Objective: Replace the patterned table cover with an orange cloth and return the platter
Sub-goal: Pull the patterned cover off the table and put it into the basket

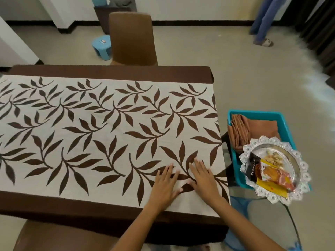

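Head view, start of the cover change. We laid both hands flat on the patterned cover (112, 124) near its right-hand end: the left hand (165, 185) and right hand (203, 178) lay side by side, fingers straight and spread, thumbs nearly meeting, neither one gripping the fabric. We judged this a pressing or gathering contact, placed near the table's short edge so that the cover could be drawn off from that end. The cover lay spread over the whole top, its dark border hanging over the near and far sides, so removal had not yet begun. The orange cloth (253, 127) waited folded in a blue tub (257, 114) just beside the table's right end, within reach for the swap. The platter (273, 169), silver with a scalloped rim and loaded with snack packets, rested across the tub's near edge, partly over the cloth; presumably it had been parked there to free the top, though how securely it sat we could not tell. A brown chair (133, 38) stood at the far side.
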The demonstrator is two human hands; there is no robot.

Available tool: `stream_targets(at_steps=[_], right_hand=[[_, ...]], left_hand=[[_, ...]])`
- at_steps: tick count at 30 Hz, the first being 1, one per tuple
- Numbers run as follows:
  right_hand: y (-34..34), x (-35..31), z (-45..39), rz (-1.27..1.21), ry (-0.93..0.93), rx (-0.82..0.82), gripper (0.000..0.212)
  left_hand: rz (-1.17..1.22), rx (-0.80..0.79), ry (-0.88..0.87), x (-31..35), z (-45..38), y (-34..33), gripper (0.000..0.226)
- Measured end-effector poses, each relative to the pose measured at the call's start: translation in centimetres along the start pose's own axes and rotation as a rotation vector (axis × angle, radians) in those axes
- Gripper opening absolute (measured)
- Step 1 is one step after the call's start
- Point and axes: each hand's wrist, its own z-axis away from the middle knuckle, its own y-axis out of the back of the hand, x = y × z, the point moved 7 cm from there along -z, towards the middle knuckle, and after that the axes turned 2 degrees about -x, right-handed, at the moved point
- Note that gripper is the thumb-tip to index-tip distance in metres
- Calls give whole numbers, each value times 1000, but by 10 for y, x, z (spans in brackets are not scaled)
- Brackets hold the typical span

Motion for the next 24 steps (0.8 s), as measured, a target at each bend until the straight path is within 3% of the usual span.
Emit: stream_targets(at_steps=[5,12,19,24], right_hand=[[-4,-2,-9,64,-12,-40,76],[-17,21,42,66,-267,43,76],[-8,2,-13,-144,-176,138,63],[10,-15,-32,-359,-67,212,61]], left_hand=[[-26,47,-58,-9,1,-13,81],[6,82,-64,-13,-5,-11,65],[-41,181,-169,-5,-8,-2,65],[-29,205,-133,-17,-30,2,62]])
